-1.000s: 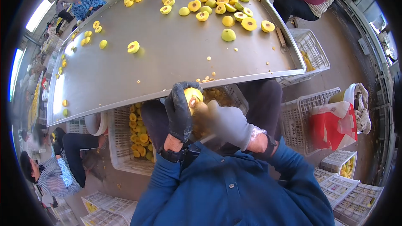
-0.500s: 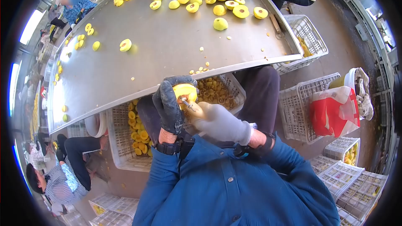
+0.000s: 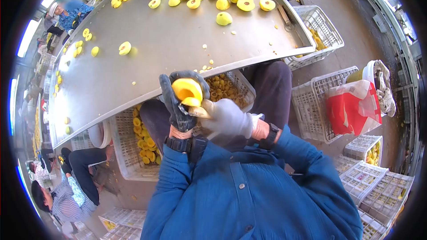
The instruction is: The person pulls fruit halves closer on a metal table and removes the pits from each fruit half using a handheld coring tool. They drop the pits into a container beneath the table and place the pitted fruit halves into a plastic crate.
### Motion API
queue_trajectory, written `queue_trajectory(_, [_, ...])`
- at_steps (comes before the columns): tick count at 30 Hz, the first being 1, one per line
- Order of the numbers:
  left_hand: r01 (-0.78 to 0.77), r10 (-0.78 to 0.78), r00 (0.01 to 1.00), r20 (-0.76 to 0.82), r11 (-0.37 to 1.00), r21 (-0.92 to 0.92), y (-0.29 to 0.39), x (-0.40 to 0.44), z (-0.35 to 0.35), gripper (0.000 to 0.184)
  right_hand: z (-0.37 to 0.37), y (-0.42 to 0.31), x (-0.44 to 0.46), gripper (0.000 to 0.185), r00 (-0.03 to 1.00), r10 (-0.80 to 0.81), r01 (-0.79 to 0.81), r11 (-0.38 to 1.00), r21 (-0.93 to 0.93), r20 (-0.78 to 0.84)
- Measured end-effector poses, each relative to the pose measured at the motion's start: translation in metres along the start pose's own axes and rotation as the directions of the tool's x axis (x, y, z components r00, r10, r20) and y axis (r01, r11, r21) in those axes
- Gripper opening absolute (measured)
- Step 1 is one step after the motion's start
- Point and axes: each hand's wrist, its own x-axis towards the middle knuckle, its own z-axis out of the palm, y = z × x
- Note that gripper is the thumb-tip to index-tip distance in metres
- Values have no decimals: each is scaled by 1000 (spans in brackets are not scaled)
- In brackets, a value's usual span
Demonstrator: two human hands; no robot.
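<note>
My left hand (image 3: 178,102), in a dark glove, is wrapped round a yellow fruit half (image 3: 187,90) whose cut face shows a smooth hollow. My right hand (image 3: 229,119), in a grey glove and slightly blurred, grips the wooden handle (image 3: 200,112) of a small tool; the tool's tip is hidden at the lower edge of the fruit. Both hands are above my lap, just off the near edge of the metal table (image 3: 164,49). Below them, a crate (image 3: 242,90) holds many small fruit pieces.
Fruit halves (image 3: 246,4) lie scattered on the table, with another wooden-handled tool (image 3: 283,14) near its right edge. A crate of hollowed halves (image 3: 129,160) stands at left. A red bag (image 3: 353,109) sits by crates at right. A seated person (image 3: 66,195) is at lower left.
The fruit in my left hand had a brown centre showing; its face is now a clean yellow hollow. My right hand stays close beside it. The view has shifted, and the table contents appear higher.
</note>
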Motion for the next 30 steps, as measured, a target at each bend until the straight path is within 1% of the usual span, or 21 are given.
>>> queue_trajectory(2, [16,-13,956,-292,1000,8,-7,9,-23,61,17,33,-1,27,998,-67,65,957,-282,3])
queue_trajectory(3, [-11,-37,953,-301,988,-157,-8,9,-36,61,25,51,-4,27,1000,-23,21,939,-344,-2])
queue_trajectory(4, [-37,-13,950,-311,987,-154,-6,9,-41,61,30,67,-6,27,1000,19,-22,916,-402,-10])
queue_trajectory(5, [-61,10,946,-323,987,-149,-3,8,-45,61,25,83,-13,28,973,182,-94,878,-469,145])
queue_trajectory(6, [-85,32,941,-337,986,-144,1,6,-48,61,16,99,-21,29,895,346,-147,825,-546,281])
queue_trajectory(7, [-68,30,969,-245,987,-146,9,0,-48,60,15,108,-29,28,856,421,-209,813,-543,300])
queue_trajectory(8, [-148,200,966,-164,947,285,15,-9,-43,58,14,113,-34,26,815,486,-262,796,-546,316])
queue_trajectory(9, [-141,267,961,-77,706,694,20,-30,-64,52,9,113,-36,25,845,460,-277,812,-514,272])
queue_trajectory(10, [-118,330,944,11,305,945,25,-51,-84,52,8,108,-37,24,874,428,-283,832,-477,228])
queue_trajectory(11, [42,316,949,17,-178,983,16,-91,-156,68,8,102,-36,25,876,437,-307,832,-463,204])
queue_trajectory(13, [375,247,901,-356,-31,926,32,-129,-173,37,9,100,-38,28,869,453,-336,837,-432,200])
queue_trajectory(14, [444,165,867,-470,171,879,64,-137,-127,36,10,101,-39,30,861,457,-341,844,-415,221])
queue_trajectory(16, [408,416,780,-467,228,884,76,-139,-179,38,11,97,-39,32,827,489,-350,833,-429,276])
queue_trajectory(18, [353,628,639,-444,274,895,97,-137,-245,41,13,98,-39,34,819,494,-350,833,-428,292])
queue_trajectory(20, [410,678,572,-461,251,877,117,-126,-260,42,14,99,-35,35,809,502,-356,833,-424,307])
queue_trajectory(22, [403,692,659,-295,6,915,138,-91,-252,43,18,103,-34,35,810,492,-352,844,-405,320])
queue_trajectory(25, [196,643,766,-10,-218,956,143,-1,-234,41,24,109,-35,36,846,429,-301,874,-382,315])
queue_trajectory(26, [125,598,797,79,-291,948,142,31,-240,40,21,106,-32,34,824,446,-299,866,-400,348])
queue_trajectory(28, [77,549,827,120,-322,943,141,96,-256,41,17,98,-25,30,776,480,-297,850,-435,408])
queue_trajectory(29, [174,545,839,-4,-260,950,143,149,-268,45,18,103,-23,31,781,521,-390,838,-382,345])
queue_trajectory(30, [273,533,836,-130,-199,941,146,186,-276,48,21,109,-27,32,782,525,-401,836,-374,336])
